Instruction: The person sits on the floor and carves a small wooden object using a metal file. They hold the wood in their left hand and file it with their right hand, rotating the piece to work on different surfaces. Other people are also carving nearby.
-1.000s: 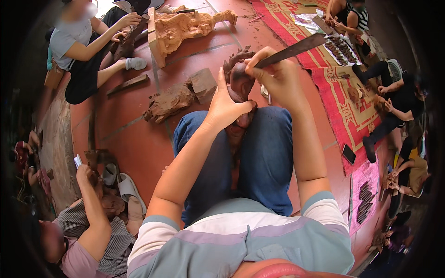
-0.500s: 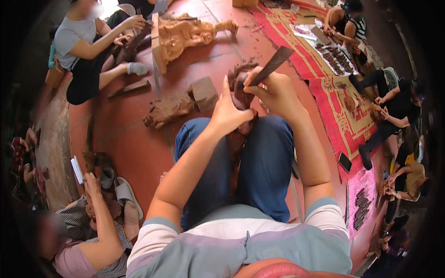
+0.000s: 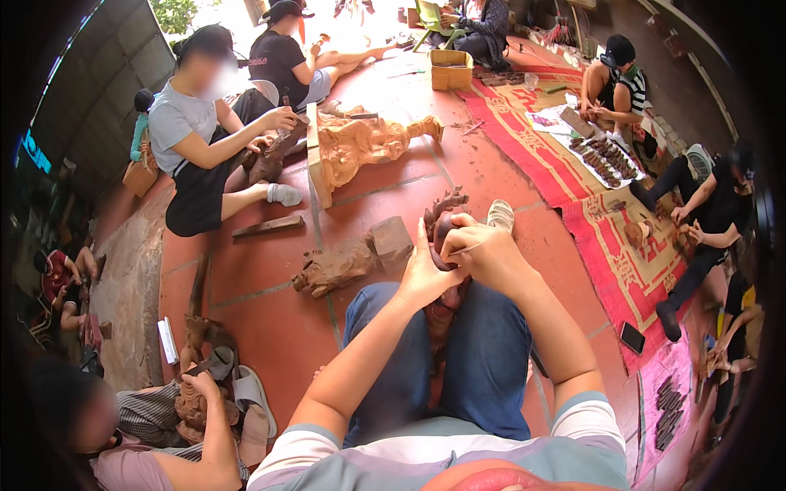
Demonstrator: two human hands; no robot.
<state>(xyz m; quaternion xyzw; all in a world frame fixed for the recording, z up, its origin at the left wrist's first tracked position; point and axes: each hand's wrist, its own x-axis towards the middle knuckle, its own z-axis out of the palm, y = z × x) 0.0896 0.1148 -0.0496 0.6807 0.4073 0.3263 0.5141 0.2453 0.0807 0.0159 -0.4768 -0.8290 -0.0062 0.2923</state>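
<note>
A red-and-tan mat lies right; jeans-clad knees, near; a carved statue, far left. From between the knees rises a dark carving, clamped by the left hand. Whether the right hand's bent fingers grip anything, I cannot tell. Surface work seems in hand; another stroke would call for steady bracing.

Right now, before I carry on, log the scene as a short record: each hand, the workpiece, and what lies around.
left hand: the left hand grips the dark carving
right hand: the right hand is at the carving's upper part, fingers pinched; any tool unclear
workpiece: dark carving, partly between the knees
ahead: pale statue, lying on the floor
left: rough carving, on the floor
right: phone, on the red mat
</note>
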